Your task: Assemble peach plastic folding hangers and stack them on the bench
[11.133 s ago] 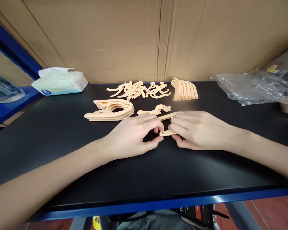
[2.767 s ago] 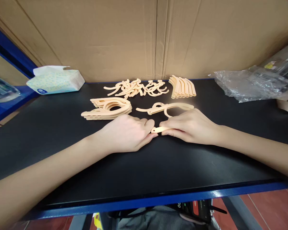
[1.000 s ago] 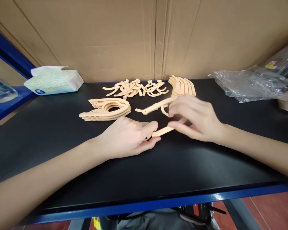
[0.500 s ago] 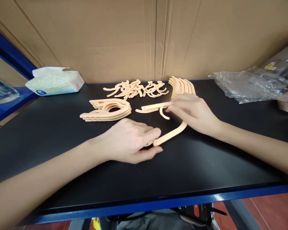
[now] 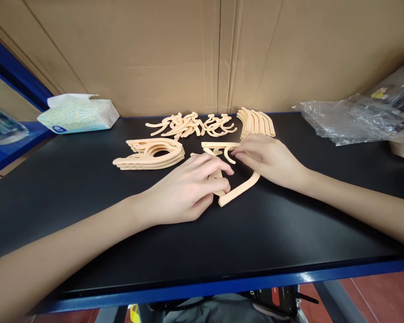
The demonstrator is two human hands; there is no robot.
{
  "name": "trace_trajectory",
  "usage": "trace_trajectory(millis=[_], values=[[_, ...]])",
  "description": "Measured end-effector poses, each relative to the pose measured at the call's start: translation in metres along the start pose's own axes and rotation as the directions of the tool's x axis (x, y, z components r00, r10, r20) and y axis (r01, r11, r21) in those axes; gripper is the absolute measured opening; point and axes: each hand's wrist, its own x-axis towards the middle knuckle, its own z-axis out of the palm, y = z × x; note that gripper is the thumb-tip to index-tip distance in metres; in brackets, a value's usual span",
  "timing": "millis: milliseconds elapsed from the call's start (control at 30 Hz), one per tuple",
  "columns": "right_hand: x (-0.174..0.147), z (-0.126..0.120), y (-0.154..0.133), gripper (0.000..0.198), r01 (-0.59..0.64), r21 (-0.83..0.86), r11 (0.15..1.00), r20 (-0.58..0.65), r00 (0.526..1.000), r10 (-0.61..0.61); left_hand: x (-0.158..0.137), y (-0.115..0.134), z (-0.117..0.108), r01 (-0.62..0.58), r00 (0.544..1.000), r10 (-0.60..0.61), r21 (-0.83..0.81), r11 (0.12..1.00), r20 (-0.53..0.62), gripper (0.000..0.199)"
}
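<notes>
- Bench (image 5: 239,244): black top, blue front edge, brown cardboard (image 5: 155,58) standing along the back.
- Left hand (image 5: 190,190): palm down, fingers half curled over a small cream piece (image 5: 218,193); can't tell from where I stand if it grips.
- Near strip (image 5: 240,190): cream, bent, left end just beside the left fingers, right end running out of sight under the right hand.
- Right hand (image 5: 271,157): fingers bunched, clamped on the right end of the far strip (image 5: 218,145).
- Far strip: roughly level, lying crosswise behind the left fingertips, dark hole at its left end.
- Hook (image 5: 229,156): curves down toward the near side, between far strip and right thumb.
- Stack (image 5: 148,154): flat cream hangers piled up, left of the far strip, beyond the left wrist.
- Pile (image 5: 180,124): cream curved parts, tangled, near the cardboard.
- Loose hooks (image 5: 218,125): just right of the pile.
- Row (image 5: 257,123): bent cream arms side by side, behind the right hand.
- Tissue pack (image 5: 79,115): back left corner.
- Clear bag (image 5: 350,121): crumpled, back right.
- Bottle (image 5: 3,128): far left, cut by view edge.
- Phone (image 5: 278,300): below the front edge, partly hidden.
</notes>
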Motion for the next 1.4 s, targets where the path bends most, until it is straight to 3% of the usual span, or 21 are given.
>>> trace_trajectory(millis=[200, 300, 567, 733, 933, 1100, 1400], values=[[0.000, -0.001, -0.001, 0.024, -0.043, -0.039, 0.998, 0.020, 0.999, 0.044, 0.000, 0.001, 0.003, 0.128, 0.986, -0.141, -0.137, 0.982, -0.091, 0.031], [-0.001, 0.000, 0.000, 0.023, -0.046, -0.043, 0.998, 0.020, 0.999, 0.047, 0.001, 0.000, 0.004, 0.148, 0.984, -0.161, -0.159, 0.976, -0.074, 0.031], [-0.001, 0.000, 0.001, 0.022, -0.047, -0.057, 0.997, 0.029, 0.998, 0.049, 0.000, 0.003, 0.003, 0.081, 0.996, -0.085, -0.148, 0.986, -0.021, 0.021], [-0.001, 0.000, 0.001, 0.022, -0.043, -0.061, 0.997, 0.023, 0.999, 0.044, 0.002, 0.008, 0.002, 0.021, 0.999, -0.016, -0.139, 0.990, 0.040, 0.050], [-0.002, 0.000, 0.002, 0.022, -0.029, -0.065, 0.997, 0.031, 0.999, 0.031, 0.003, 0.010, 0.001, 0.010, 0.998, -0.002, -0.130, 0.991, 0.059, 0.031], [-0.002, 0.000, 0.001, 0.021, -0.007, -0.079, 0.997, 0.043, 0.999, 0.011, 0.002, 0.007, 0.001, 0.017, 0.999, -0.011, -0.116, 0.993, 0.051, 0.031], [-0.002, -0.003, -0.004, 0.022, 0.067, -0.045, 0.997, 0.111, 0.992, -0.061, 0.002, 0.000, 0.000, 0.060, 0.997, -0.056, 0.061, 0.996, -0.060, 0.014]])
